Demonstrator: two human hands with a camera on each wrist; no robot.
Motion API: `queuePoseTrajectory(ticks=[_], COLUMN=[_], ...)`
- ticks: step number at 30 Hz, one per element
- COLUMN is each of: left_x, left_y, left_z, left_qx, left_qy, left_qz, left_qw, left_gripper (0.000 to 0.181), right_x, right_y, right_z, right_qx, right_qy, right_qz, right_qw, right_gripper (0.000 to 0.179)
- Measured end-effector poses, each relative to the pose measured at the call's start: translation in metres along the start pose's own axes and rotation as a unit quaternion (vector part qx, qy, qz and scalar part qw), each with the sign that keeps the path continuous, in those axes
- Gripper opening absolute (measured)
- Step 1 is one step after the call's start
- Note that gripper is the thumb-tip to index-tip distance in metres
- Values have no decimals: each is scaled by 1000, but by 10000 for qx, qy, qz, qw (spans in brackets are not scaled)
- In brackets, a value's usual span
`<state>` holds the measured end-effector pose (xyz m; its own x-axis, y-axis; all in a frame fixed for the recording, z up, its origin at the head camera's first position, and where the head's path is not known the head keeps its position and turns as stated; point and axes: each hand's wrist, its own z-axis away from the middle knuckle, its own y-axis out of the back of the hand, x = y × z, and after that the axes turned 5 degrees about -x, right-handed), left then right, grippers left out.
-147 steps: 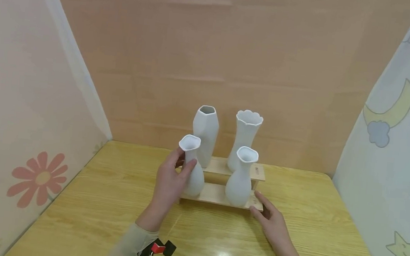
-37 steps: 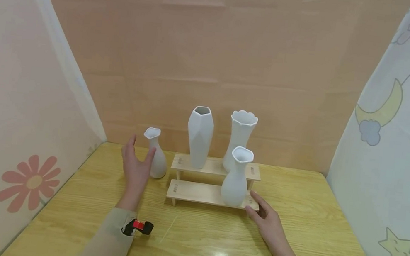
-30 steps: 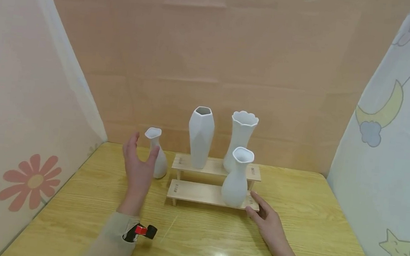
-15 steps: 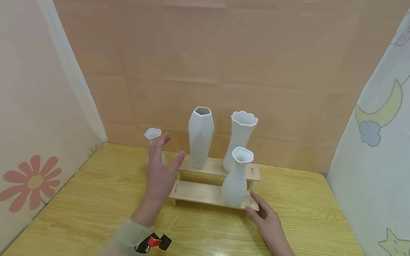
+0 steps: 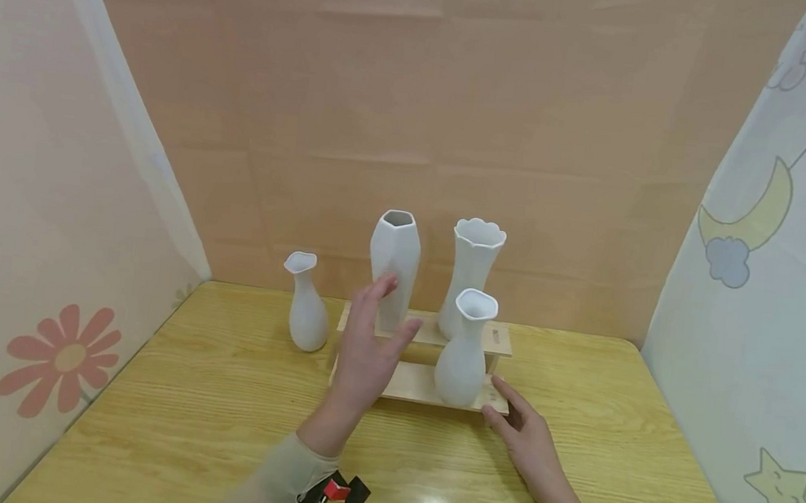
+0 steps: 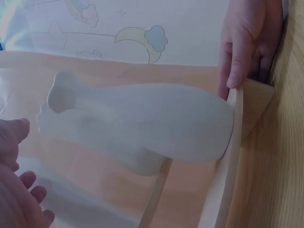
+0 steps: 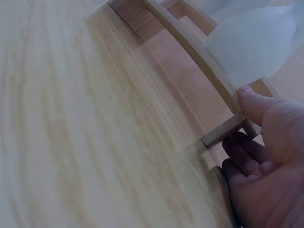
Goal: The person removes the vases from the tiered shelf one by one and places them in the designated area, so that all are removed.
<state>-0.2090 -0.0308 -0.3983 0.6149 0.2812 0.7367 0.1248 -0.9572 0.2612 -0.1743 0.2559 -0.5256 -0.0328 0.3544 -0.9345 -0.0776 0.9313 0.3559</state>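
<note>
A two-step wooden stand (image 5: pixel 409 383) carries three white vases. My right hand (image 5: pixel 530 441) holds the right end of its lower step, thumb at the front edge, as the right wrist view also shows. Beside that hand stands a bulbous vase (image 5: pixel 460 368) with a flared rim. On the upper step are a faceted vase (image 5: pixel 396 247) and a scalloped-rim vase (image 5: pixel 474 263). My left hand (image 5: pixel 362 358), fingers spread and holding nothing, hangs in front of the stand's left part and overlaps the faceted vase's lower body. A second bulbous vase (image 5: pixel 308 315) stands on the table, left of the stand.
The stand sits on a yellow wood-grain table (image 5: pixel 224 413). A plain tan backdrop (image 5: pixel 418 106) closes off the back. Printed cloth panels rise at both sides, the left with a red flower (image 5: pixel 67 360), the right with a moon (image 5: pixel 768 216).
The left bulbous vase went from the lower step to the table at left. My left hand let go of it and moved right, before the faceted vase. My right hand stayed at the stand.
</note>
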Motion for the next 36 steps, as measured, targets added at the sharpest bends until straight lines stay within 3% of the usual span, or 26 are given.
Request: queuePoseTrajectory(ticks=[7, 14, 36], left_x=[10, 17, 11], left_y=[-21, -39, -75], left_z=[3, 4, 5], left_qx=[-468, -699, -561], left_qy=[478, 671, 825], left_qz=[216, 410, 839], left_qw=[9975, 9944, 9915], left_gripper=[72, 71, 51], right_x=[0, 0, 1], right_y=[0, 0, 0], right_z=[-1, -1, 1], right_qx=[-3, 6, 1], right_qy=[-28, -10, 19], right_qz=[-58, -2, -117], right_qw=[10000, 10000, 9999], right_gripper=[74, 73, 72])
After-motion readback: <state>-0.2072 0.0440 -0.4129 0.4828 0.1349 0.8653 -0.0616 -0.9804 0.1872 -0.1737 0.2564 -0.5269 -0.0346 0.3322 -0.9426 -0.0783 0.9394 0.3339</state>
